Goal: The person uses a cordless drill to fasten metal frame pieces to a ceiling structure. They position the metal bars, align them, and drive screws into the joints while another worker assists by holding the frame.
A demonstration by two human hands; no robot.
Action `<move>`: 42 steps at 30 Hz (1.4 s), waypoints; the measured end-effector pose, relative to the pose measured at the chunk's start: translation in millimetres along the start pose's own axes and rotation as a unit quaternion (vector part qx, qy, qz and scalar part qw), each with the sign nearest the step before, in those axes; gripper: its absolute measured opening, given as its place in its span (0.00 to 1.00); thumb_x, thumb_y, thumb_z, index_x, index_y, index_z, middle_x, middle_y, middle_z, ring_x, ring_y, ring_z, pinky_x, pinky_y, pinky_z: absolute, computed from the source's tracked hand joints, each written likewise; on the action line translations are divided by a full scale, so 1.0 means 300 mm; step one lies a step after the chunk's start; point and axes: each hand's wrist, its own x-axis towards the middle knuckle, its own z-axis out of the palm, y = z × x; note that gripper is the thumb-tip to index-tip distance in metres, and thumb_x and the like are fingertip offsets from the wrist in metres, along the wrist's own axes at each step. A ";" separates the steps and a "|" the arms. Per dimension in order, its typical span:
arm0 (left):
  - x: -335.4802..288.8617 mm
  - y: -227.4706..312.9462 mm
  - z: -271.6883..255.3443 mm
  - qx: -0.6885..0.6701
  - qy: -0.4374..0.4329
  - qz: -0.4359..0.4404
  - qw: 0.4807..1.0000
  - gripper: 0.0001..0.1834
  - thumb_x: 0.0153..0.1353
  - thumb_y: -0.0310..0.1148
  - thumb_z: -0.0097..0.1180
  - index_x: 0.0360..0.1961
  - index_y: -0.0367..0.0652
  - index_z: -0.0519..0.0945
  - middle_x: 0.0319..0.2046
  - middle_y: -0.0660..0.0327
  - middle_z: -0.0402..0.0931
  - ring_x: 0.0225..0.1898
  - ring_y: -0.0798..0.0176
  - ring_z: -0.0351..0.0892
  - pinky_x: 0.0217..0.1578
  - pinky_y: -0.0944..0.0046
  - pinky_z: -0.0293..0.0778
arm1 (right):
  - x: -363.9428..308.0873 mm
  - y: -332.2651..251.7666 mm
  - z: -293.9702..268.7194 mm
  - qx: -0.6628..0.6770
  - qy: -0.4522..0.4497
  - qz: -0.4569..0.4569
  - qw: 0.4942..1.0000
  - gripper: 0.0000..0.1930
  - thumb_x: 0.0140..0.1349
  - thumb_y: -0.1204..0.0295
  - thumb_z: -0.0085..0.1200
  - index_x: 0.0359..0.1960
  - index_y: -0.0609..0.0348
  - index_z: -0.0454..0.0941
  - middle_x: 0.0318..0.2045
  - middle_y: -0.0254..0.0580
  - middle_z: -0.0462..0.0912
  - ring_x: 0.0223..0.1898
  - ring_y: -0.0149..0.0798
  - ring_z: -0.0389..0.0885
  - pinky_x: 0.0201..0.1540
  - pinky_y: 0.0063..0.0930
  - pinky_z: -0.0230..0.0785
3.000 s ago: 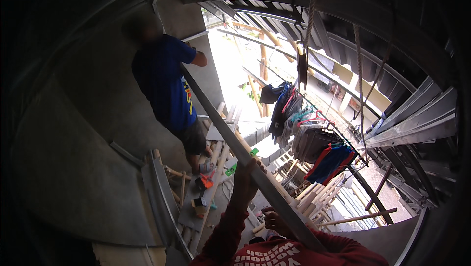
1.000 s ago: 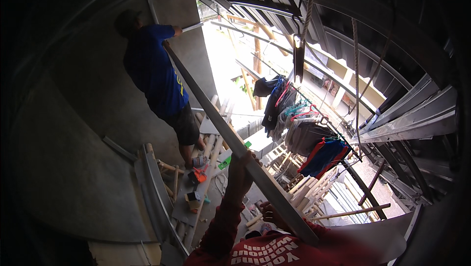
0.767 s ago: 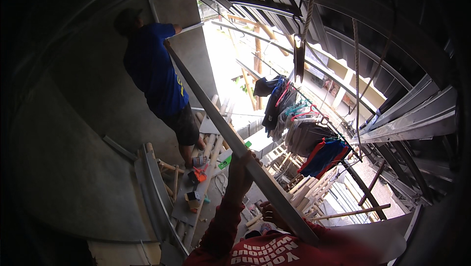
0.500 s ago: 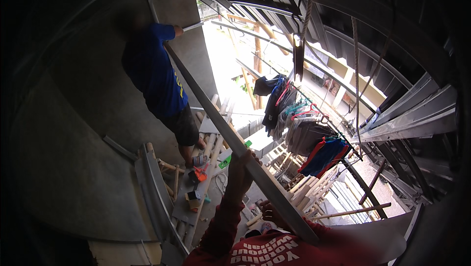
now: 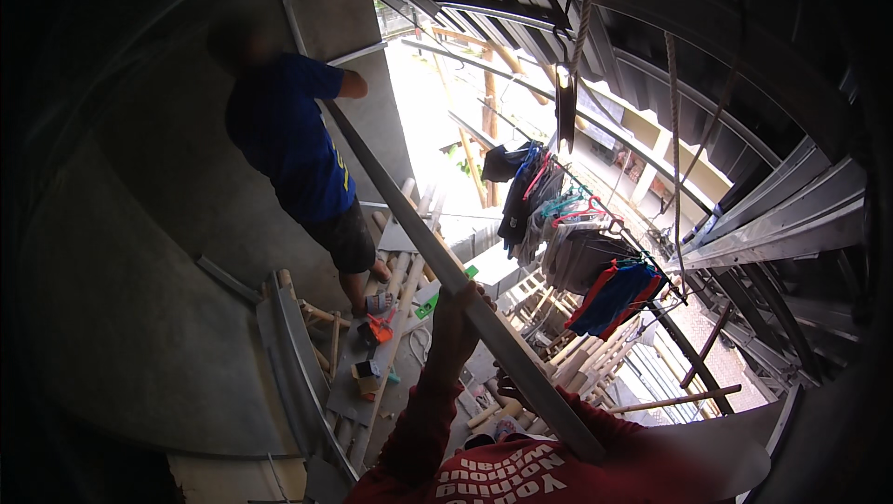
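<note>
A long grey metal beam (image 5: 419,234) slants from the co-worker at the upper left down to my red-sleeved shoulder. My left hand (image 5: 459,318) is wrapped round it from below, near the middle of the view. Partly hidden by the beam, my right hand (image 5: 512,387) sits closer to my chest, its curled fingers against the beam's underside edge. At the far end a co-worker in a blue shirt (image 5: 288,132) stands with back turned and an elbow out to the side; that person's hands are hidden.
Below lies a platform of bamboo poles (image 5: 402,271) and boards with a green spirit level (image 5: 427,306), an orange tool (image 5: 379,329) and a small open box (image 5: 366,371). Clothes on hangers (image 5: 581,244) hang at the right. Ropes (image 5: 675,132) dangle from the roof; a concrete wall (image 5: 139,318) stands left.
The co-worker's arm has bent, its elbow now pointing right, and the head has shifted slightly left. My right hand has moved a little up along the beam. The beam has barely moved.
</note>
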 end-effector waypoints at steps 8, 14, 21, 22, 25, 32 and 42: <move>-0.002 0.008 0.012 0.008 -0.014 0.005 1.000 0.11 0.67 0.29 0.55 0.48 0.42 0.71 0.32 0.59 0.73 0.32 0.62 0.77 0.37 0.59 0.78 | -0.051 0.062 0.065 -0.350 -0.071 0.081 0.930 0.20 0.66 0.65 0.55 0.56 0.61 0.74 0.38 0.36 0.82 0.40 0.33 0.81 0.44 0.32 0.74; -0.012 0.018 0.030 -0.001 0.004 -0.006 1.000 0.09 0.65 0.27 0.56 0.44 0.43 0.70 0.30 0.59 0.73 0.31 0.61 0.78 0.36 0.59 0.79 | -0.047 0.192 0.071 -0.702 -0.294 -0.042 0.648 0.12 0.61 0.65 0.54 0.37 0.60 0.83 0.29 0.53 0.84 0.33 0.53 0.84 0.40 0.44 0.75; -0.016 0.026 0.030 0.007 0.006 -0.012 1.000 0.10 0.65 0.27 0.56 0.45 0.43 0.70 0.30 0.59 0.73 0.32 0.61 0.78 0.37 0.59 0.79 | -0.017 0.229 0.015 -0.781 -0.321 -0.005 0.535 0.12 0.58 0.63 0.54 0.27 0.59 0.82 0.26 0.52 0.81 0.30 0.56 0.81 0.36 0.45 0.74; -0.015 0.026 0.029 0.008 0.003 -0.009 1.000 0.11 0.65 0.27 0.56 0.45 0.43 0.69 0.30 0.59 0.73 0.32 0.61 0.78 0.37 0.59 0.79 | -0.017 0.229 0.017 -0.782 -0.325 -0.007 0.531 0.12 0.58 0.63 0.54 0.26 0.58 0.82 0.25 0.51 0.80 0.29 0.55 0.80 0.35 0.45 0.74; -0.013 0.025 0.030 -0.003 0.010 -0.014 1.000 0.10 0.65 0.27 0.56 0.45 0.43 0.69 0.30 0.59 0.73 0.32 0.61 0.77 0.37 0.59 0.79 | -0.013 0.230 0.027 -0.785 -0.331 -0.016 0.524 0.11 0.56 0.64 0.55 0.23 0.56 0.81 0.23 0.48 0.79 0.26 0.53 0.79 0.32 0.44 0.73; -0.014 0.030 0.029 0.000 0.004 -0.018 1.000 0.10 0.65 0.27 0.56 0.45 0.43 0.69 0.30 0.60 0.73 0.32 0.62 0.77 0.37 0.59 0.79 | 0.010 0.234 -0.002 -0.780 -0.313 -0.127 0.527 0.09 0.53 0.64 0.57 0.17 0.51 0.79 0.16 0.40 0.74 0.20 0.48 0.75 0.26 0.40 0.72; -0.015 0.027 0.030 -0.006 0.005 -0.017 1.000 0.10 0.65 0.27 0.56 0.44 0.43 0.69 0.29 0.59 0.73 0.31 0.60 0.78 0.35 0.59 0.79 | -0.068 0.216 0.096 -0.757 -0.275 -0.233 0.545 0.12 0.49 0.64 0.57 0.10 0.48 0.77 0.11 0.35 0.72 0.13 0.44 0.71 0.18 0.37 0.69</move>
